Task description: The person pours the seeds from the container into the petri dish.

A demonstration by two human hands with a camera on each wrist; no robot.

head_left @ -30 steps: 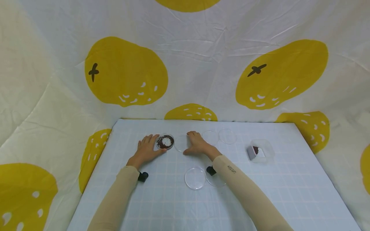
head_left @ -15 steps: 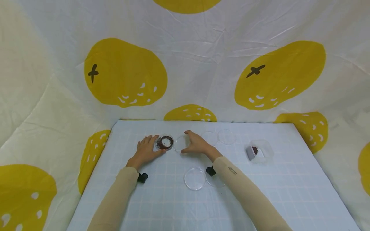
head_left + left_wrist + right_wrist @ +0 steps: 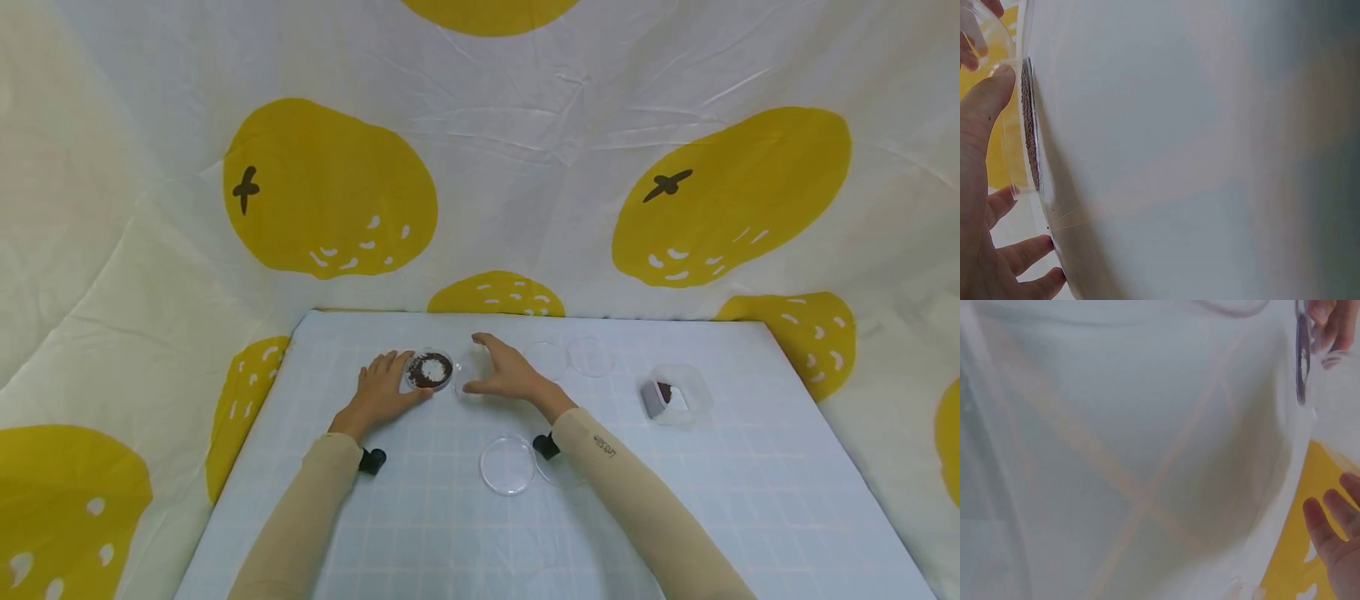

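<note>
My left hand grips the rim of a clear petri dish between thumb and forefinger. Dark brown granules with a pale patch in the middle fill it. In the left wrist view the dish appears side-on, its brown layer low down, with the thumb of my left hand on its wall. Just right of it, my right hand holds a clear round lid by its edge, tilted close beside the dish. The right wrist view catches only part of my right hand.
Two clear round dishes or lids lie behind the right forearm. Nearer the front is a clear round piece, with another partly under the right wrist. A clear square tub at the right holds a small container with brown material.
My right hand has shifted slightly left with the clear lid, which now stands more tilted toward the filled dish. My left hand has stayed on the dish.
</note>
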